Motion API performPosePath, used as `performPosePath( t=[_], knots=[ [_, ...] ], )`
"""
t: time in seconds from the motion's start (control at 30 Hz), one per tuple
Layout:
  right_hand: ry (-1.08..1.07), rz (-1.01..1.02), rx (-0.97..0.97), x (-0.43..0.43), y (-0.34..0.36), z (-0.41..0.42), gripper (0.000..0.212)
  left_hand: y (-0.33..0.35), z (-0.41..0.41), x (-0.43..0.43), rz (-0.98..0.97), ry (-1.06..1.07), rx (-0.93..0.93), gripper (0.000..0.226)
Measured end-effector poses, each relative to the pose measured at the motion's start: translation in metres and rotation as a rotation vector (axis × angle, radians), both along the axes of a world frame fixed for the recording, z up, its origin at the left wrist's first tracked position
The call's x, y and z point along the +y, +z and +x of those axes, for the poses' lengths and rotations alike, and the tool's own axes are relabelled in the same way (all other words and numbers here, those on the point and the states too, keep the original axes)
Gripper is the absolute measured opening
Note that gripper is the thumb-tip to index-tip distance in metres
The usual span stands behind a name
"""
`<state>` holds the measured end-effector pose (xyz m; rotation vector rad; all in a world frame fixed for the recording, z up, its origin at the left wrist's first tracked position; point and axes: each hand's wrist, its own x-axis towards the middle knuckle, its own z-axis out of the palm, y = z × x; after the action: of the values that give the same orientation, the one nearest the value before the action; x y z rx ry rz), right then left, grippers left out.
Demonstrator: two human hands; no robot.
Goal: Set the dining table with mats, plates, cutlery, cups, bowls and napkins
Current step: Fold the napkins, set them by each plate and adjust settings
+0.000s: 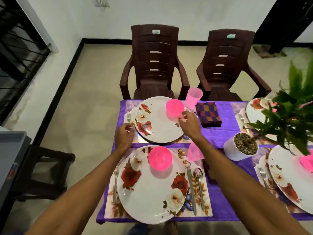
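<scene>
The far plate (157, 126), white with roses, lies on a floral mat (126, 106) with a pink bowl (174, 106) on it. My left hand (124, 135) is pinched at the plate's left rim, on the handle end of the fork (128, 116). My right hand (188, 123) curls over the plate's right rim just below the bowl; what its fingers grip is hidden. A pink cup (194, 97) and a folded checked napkin (210, 114) sit to the right. The near plate (152, 192) has a pink bowl (160, 158), a fork (116, 180), a knife (191, 189), a spoon (199, 180) and a cup (194, 153).
A purple cloth (218, 134) covers the table. A white pot (232, 150) with a leafy plant (291, 112) stands at centre right, between two more place settings (288, 180). Two brown plastic chairs (155, 65) stand behind the far edge. A dark stool (45, 168) is left of the table.
</scene>
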<state>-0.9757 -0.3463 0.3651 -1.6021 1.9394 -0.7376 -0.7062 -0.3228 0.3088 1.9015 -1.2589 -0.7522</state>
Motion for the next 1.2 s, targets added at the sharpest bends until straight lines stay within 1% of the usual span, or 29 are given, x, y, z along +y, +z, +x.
performPosePath(
  t=[0.13,0.2,0.23,0.3,0.33,0.4,0.47,0.53,0.6,0.7,0.83,0.9,0.97,1.03,1.2],
  knots=[
    [-0.162,0.207,-0.045,-0.036,-0.028,-0.034,0.022,-0.029,0.032,-0.036,0.172,0.087,-0.003,0.02],
    [-0.198,0.29,-0.003,-0.048,-0.046,-0.055,0.008,-0.039,0.043,-0.051,0.247,0.129,0.014,0.023],
    [-0.211,0.321,0.017,-0.053,-0.057,-0.066,0.007,-0.043,0.047,-0.059,0.282,0.142,0.018,0.025],
    [-0.228,0.354,0.054,-0.059,-0.068,-0.079,0.025,-0.052,0.051,-0.071,0.33,0.153,0.025,0.028],
    [-0.225,0.375,0.073,-0.059,-0.07,-0.083,0.028,-0.054,0.051,-0.073,0.342,0.159,0.029,0.027],
    [-0.234,0.441,0.117,-0.058,-0.077,-0.088,0.027,-0.056,0.047,-0.079,0.349,0.172,0.024,0.024],
    [-0.257,0.492,0.148,-0.057,-0.085,-0.092,0.02,-0.058,0.041,-0.083,0.351,0.171,0.005,0.023],
    [-0.263,0.502,0.165,-0.056,-0.09,-0.091,0.015,-0.056,0.036,-0.086,0.35,0.158,-0.025,0.02],
    [-0.283,0.492,0.174,-0.058,-0.094,-0.091,0.014,-0.054,0.032,-0.089,0.362,0.144,-0.052,0.011],
    [-0.322,0.493,0.153,-0.061,-0.097,-0.091,0.012,-0.053,0.032,-0.094,0.39,0.181,-0.051,0.021],
    [-0.399,0.493,0.101,-0.067,-0.101,-0.092,0.01,-0.062,0.044,-0.101,0.436,0.289,0.156,0.019],
    [-0.423,0.484,0.085,-0.068,-0.103,-0.091,0.012,-0.063,0.049,-0.103,0.474,0.287,0.211,0.012],
    [-0.42,0.478,0.092,-0.069,-0.106,-0.092,0.011,-0.063,0.052,-0.105,0.497,0.292,0.255,0.018],
    [-0.418,0.473,0.093,-0.069,-0.108,-0.093,0.009,-0.061,0.055,-0.107,0.502,0.292,0.262,0.018],
    [-0.399,0.46,0.087,-0.069,-0.109,-0.093,0.007,-0.059,0.057,-0.109,0.504,0.28,0.204,0.021]
  ],
)
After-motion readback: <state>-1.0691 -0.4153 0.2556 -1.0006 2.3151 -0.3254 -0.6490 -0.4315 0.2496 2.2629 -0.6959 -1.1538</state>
